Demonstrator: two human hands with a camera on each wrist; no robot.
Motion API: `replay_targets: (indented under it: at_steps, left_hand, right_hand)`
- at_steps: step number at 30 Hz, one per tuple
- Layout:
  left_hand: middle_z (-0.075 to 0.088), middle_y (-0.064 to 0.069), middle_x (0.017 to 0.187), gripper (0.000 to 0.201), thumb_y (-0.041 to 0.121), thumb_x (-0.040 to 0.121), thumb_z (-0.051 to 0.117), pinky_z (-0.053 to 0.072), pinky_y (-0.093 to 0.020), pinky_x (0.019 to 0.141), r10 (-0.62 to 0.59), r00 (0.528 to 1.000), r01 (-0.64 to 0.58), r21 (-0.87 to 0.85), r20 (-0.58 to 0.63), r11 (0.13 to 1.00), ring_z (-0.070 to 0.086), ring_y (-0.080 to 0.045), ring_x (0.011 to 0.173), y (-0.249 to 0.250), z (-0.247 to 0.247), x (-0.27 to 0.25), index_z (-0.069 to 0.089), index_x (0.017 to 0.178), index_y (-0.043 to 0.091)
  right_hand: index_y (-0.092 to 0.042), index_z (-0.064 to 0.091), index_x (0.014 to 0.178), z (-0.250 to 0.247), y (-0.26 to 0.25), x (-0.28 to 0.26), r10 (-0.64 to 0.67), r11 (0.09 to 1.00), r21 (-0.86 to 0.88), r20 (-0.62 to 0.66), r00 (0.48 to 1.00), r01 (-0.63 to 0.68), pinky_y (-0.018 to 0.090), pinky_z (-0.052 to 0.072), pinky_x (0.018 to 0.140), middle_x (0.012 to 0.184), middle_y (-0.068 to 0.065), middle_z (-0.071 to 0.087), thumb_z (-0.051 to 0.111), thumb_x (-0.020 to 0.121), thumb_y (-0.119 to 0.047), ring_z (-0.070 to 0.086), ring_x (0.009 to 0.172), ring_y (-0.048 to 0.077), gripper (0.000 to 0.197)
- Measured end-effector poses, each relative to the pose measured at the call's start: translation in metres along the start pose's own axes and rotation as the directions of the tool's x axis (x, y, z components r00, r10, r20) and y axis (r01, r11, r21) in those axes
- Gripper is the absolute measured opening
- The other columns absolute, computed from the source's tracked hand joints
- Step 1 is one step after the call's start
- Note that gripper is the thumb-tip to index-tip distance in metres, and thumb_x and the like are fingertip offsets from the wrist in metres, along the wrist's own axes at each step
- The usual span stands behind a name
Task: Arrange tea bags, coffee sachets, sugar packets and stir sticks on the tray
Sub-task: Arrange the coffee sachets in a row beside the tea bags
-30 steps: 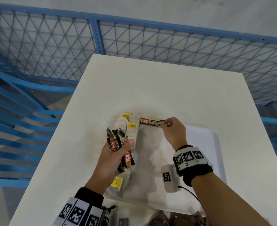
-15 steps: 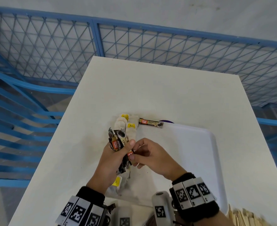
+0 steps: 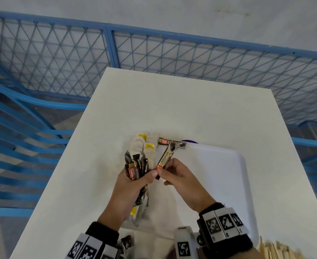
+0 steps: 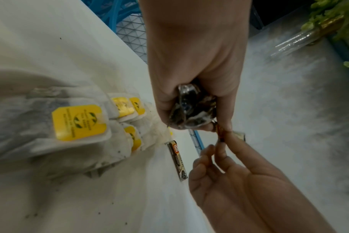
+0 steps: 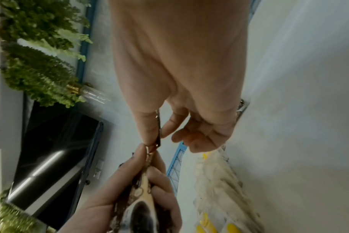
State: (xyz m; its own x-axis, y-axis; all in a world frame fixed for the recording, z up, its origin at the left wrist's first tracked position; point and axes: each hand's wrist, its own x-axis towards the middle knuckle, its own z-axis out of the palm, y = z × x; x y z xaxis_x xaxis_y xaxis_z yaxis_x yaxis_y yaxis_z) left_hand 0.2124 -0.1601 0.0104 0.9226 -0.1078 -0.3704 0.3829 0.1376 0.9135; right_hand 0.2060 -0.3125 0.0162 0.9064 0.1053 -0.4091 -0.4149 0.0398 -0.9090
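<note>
My left hand (image 3: 135, 182) grips a bundle of dark coffee sachets (image 3: 135, 166) above the white tray's (image 3: 225, 176) left side. My right hand (image 3: 165, 171) pinches the lower end of one coffee sachet (image 3: 165, 157), drawn out of the bundle and slanting up to the right. Another coffee sachet (image 3: 170, 142) lies flat at the tray's far edge. A column of tea bags (image 3: 148, 146) with yellow tags lies along the tray's left side, partly hidden under my left hand. In the left wrist view the tea bags (image 4: 78, 126) and the flat sachet (image 4: 178, 159) show beneath the bundle (image 4: 191, 110).
The tray sits on a white table (image 3: 172, 101) ringed by blue mesh fencing (image 3: 172, 57). Wooden stir sticks (image 3: 277, 250) lie at the bottom right corner. A dark sachet (image 3: 125, 243) shows near my left wrist at the table's near edge.
My right hand came back from the tray's far edge, where it left a sachet, to the bundle. It took hold of one sachet and has pulled it out.
</note>
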Motion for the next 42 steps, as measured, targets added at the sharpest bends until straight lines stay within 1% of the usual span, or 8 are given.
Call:
replay_targets:
  at_steps: [7,12,16,25,32,34,39,42]
  left_hand:
    - [0.071,-0.015,0.082,0.026,0.014,0.072,0.080,0.051,-0.039,0.069,0.007,1.000,-0.010,0.134,0.026,0.991,0.060,-0.029,0.073,0.005,-0.012,0.000,0.069,0.093,0.006]
    - [0.073,-0.006,0.079,0.018,0.004,0.076,0.074,0.055,-0.031,0.069,0.026,1.000,-0.026,0.204,0.005,0.979,0.068,-0.023,0.078,0.009,-0.019,0.001,0.068,0.092,0.010]
    - [0.063,0.007,0.054,0.010,0.000,0.081,0.067,0.044,-0.012,0.046,0.018,0.997,-0.012,0.088,-0.072,0.996,0.056,-0.005,0.048,0.009,-0.018,0.003,0.064,0.088,0.006]
    - [0.068,-0.002,0.070,0.008,0.017,0.078,0.069,0.050,-0.031,0.064,-0.130,0.978,0.105,-0.152,-0.164,0.983,0.063,-0.013,0.063,0.011,-0.027,0.007,0.066,0.085,0.012]
    - [0.072,-0.003,0.074,0.010,0.012,0.088,0.060,0.050,-0.033,0.067,-0.208,0.963,0.171,-0.209,-0.171,0.963,0.066,-0.012,0.068,0.007,-0.030,0.005,0.069,0.082,0.012]
    - [0.072,-0.004,0.076,0.010,0.012,0.088,0.060,0.050,-0.033,0.066,-0.223,0.961,0.187,-0.209,-0.166,0.960,0.065,-0.013,0.068,0.006,-0.030,0.005,0.069,0.084,0.011]
    - [0.068,-0.006,0.076,0.011,0.013,0.088,0.060,0.050,-0.030,0.064,-0.244,0.957,0.209,-0.207,-0.156,0.956,0.064,-0.016,0.071,0.005,-0.030,0.006,0.068,0.092,0.007]
    - [0.070,-0.004,0.076,0.009,0.012,0.088,0.060,0.050,-0.029,0.063,-0.240,0.957,0.206,-0.200,-0.163,0.958,0.064,-0.014,0.071,0.007,-0.029,0.005,0.068,0.090,0.009]
  right_hand:
    - [-0.016,0.063,0.100,-0.015,-0.010,-0.002,-0.074,0.997,0.021,-0.015,0.997,0.074,0.018,0.043,0.061,0.075,-0.013,0.062,0.057,0.090,-0.014,0.054,0.070,0.006,0.011]
    - [-0.002,0.065,0.096,-0.034,-0.020,0.003,-0.059,0.998,-0.037,0.045,0.997,0.060,0.017,0.048,0.060,0.071,0.001,0.063,0.058,0.088,-0.001,0.060,0.063,0.009,0.011]
    - [-0.001,0.065,0.102,-0.039,-0.011,0.007,0.024,0.998,0.050,0.065,0.998,-0.028,0.019,0.055,0.073,0.080,0.007,0.069,0.053,0.089,0.003,0.068,0.075,0.012,0.018]
    - [-0.002,0.057,0.092,-0.062,0.019,0.058,0.220,0.969,0.206,-0.450,0.866,-0.140,0.018,0.052,0.052,0.078,0.012,0.064,0.067,0.082,0.000,0.061,0.061,0.017,0.014]
    - [-0.010,0.060,0.078,-0.059,0.023,0.086,0.153,0.958,-0.114,-0.573,0.805,-0.263,0.025,0.055,0.061,0.066,0.004,0.060,0.071,0.081,-0.017,0.054,0.056,0.014,0.014]
    - [-0.009,0.066,0.083,-0.058,0.023,0.089,0.069,0.908,-0.297,-0.592,0.803,-0.296,0.031,0.050,0.072,0.073,0.002,0.061,0.070,0.081,-0.026,0.054,0.068,0.018,0.017]
    - [-0.009,0.062,0.077,-0.057,0.017,0.086,-0.011,0.848,-0.441,-0.571,0.821,-0.295,0.022,0.037,0.066,0.081,0.003,0.058,0.066,0.084,-0.024,0.052,0.081,0.018,0.017]
    - [-0.006,0.055,0.100,-0.055,0.023,0.088,-0.108,0.841,-0.487,-0.579,0.808,-0.236,0.026,0.038,0.079,0.105,0.012,0.057,0.064,0.085,-0.021,0.053,0.099,0.027,0.023]
